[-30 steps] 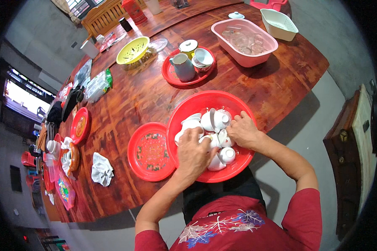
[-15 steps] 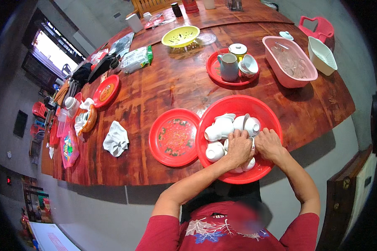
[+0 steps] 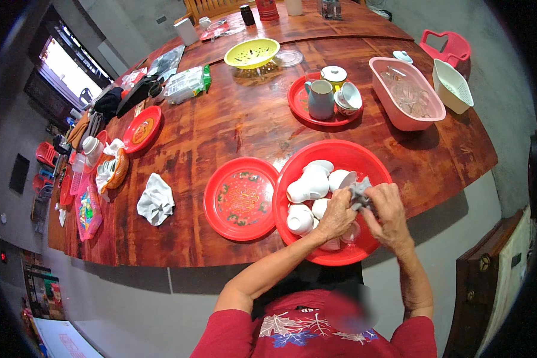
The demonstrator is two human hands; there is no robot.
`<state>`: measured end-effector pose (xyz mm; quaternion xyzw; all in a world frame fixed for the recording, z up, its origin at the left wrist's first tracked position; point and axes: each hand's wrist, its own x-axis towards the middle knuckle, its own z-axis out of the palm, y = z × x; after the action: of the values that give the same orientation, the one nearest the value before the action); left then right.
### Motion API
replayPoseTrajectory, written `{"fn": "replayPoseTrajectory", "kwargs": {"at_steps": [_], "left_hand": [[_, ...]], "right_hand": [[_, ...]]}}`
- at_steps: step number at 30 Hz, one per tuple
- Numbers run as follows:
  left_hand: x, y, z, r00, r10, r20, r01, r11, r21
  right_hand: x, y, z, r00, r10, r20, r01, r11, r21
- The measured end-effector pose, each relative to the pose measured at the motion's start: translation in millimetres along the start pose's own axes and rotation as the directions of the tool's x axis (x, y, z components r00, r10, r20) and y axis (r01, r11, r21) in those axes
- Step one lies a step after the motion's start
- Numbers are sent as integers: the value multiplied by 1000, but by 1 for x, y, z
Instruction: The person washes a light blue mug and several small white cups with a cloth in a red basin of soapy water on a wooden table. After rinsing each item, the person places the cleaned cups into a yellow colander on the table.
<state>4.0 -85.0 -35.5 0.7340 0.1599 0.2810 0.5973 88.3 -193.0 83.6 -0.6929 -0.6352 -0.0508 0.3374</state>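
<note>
A red basin (image 3: pixel 369 156) at the table's front edge holds several white cups (image 3: pixel 309 184), tipped on their sides or upside down. Over the basin's right part, my right hand (image 3: pixel 389 216) pinches a crumpled grey cloth (image 3: pixel 359 194). My left hand (image 3: pixel 337 215) is closed against the cloth from the left; what its fingers grip is hidden behind them. Any cup within the cloth cannot be made out. Beneath the hands, clear glasses or cups (image 3: pixel 351 232) show faintly in the basin. A red patterned tray (image 3: pixel 218 206) touches the basin's left side.
A red tray (image 3: pixel 293 106) with a grey-blue mug (image 3: pixel 321 100) stands behind the basin. Right of it are a pink tub (image 3: pixel 380 89) of glassware and a white basket (image 3: pixel 452 89). A white cloth (image 3: pixel 156 200) lies left, near an orange basket (image 3: pixel 121 170). A yellow colander (image 3: pixel 252 53) sits farther back.
Both hands have come up from among the cups, and the grey cloth now shows between them. My right hand has turned, its fingers pinching the cloth. The view has shifted slightly.
</note>
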Motion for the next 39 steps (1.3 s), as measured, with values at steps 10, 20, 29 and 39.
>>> {"fn": "replayPoseTrajectory", "kwargs": {"at_steps": [10,20,29,39], "left_hand": [[-15,50,-7,989,-139,54,149,914,-378],[-25,43,-18,995,-95,-21,86,958,-274],[-29,67,-18,993,-88,83,113,922,-370],[-20,61,-10,955,-288,-69,49,381,-923]], "right_hand": [[10,7,36,957,254,-140,-173,886,430],[-15,-20,42,969,110,-220,-49,963,264],[0,12,28,910,410,63,-310,573,758],[-21,-17,55,869,418,-267,-229,816,531]]}}
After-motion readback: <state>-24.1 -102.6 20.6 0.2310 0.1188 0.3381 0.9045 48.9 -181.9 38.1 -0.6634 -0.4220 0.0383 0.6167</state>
